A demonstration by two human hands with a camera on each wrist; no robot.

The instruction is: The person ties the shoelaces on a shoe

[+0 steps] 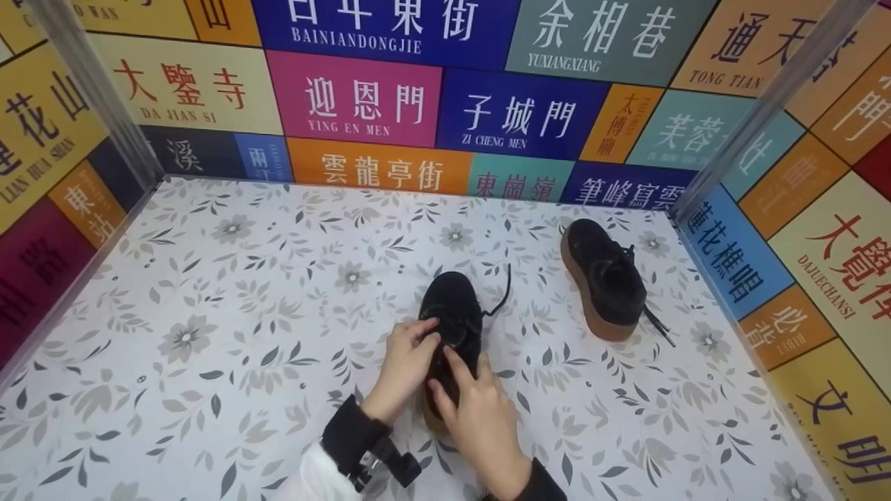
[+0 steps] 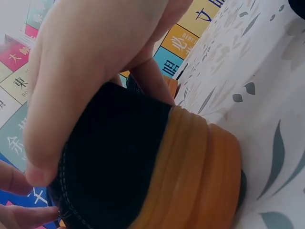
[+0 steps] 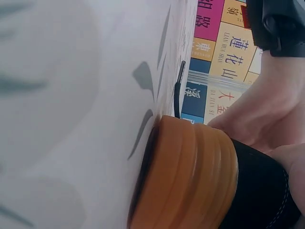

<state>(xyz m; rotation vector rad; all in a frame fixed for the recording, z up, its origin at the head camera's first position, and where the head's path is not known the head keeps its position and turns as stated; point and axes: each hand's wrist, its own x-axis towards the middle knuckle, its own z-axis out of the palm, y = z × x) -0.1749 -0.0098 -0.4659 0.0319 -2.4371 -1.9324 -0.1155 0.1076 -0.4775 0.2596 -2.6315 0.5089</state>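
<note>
A black shoe (image 1: pixel 456 306) with a thick orange-brown sole (image 2: pixel 200 176) stands on the floral surface (image 1: pixel 278 313), toe pointing away from me. My left hand (image 1: pixel 426 332) curls over its left side at the laces. From the heel end, my right hand (image 1: pixel 456 369) lies over the shoe and grips it, one finger stretched forward along the top. A loose lace (image 1: pixel 502 292) trails off to the shoe's right. The left wrist view shows my fingers (image 2: pixel 86 71) wrapped over the black upper (image 2: pixel 114 167). In the right wrist view the sole (image 3: pixel 195 176) fills the lower middle.
A second matching shoe (image 1: pixel 605 278) lies on its side at the back right, laces trailing toward the right wall. Colourful sign-covered walls (image 1: pixel 445 104) close the surface in at the back, left and right. Bare floral surface stretches to the left.
</note>
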